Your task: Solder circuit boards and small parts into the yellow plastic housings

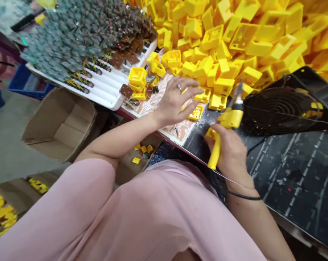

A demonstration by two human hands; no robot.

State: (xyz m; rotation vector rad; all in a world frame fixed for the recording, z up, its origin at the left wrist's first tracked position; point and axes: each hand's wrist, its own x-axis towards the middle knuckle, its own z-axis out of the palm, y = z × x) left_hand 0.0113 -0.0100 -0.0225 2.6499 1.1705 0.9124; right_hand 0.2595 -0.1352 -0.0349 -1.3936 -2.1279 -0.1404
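My left hand (pixel 177 101) reaches out over the table edge, fingers curled loosely over a small yellow plastic housing (pixel 196 113); I cannot see a firm grip on it. A ring shows on one finger. My right hand (pixel 228 150) is closed round the yellow handle of a soldering iron (pixel 226 125), whose metal tip points up toward the yellow pile. A thin cable runs from the handle past my wrist. A big heap of yellow plastic housings (pixel 234 40) fills the table behind both hands.
A white tray (pixel 106 90) at the left holds a heap of small circuit boards (pixel 79 32) with wires. A black fan grille (pixel 278 108) lies at the right on a dark mat (pixel 294 170). Open cardboard boxes (pixel 60 123) stand on the floor at the left.
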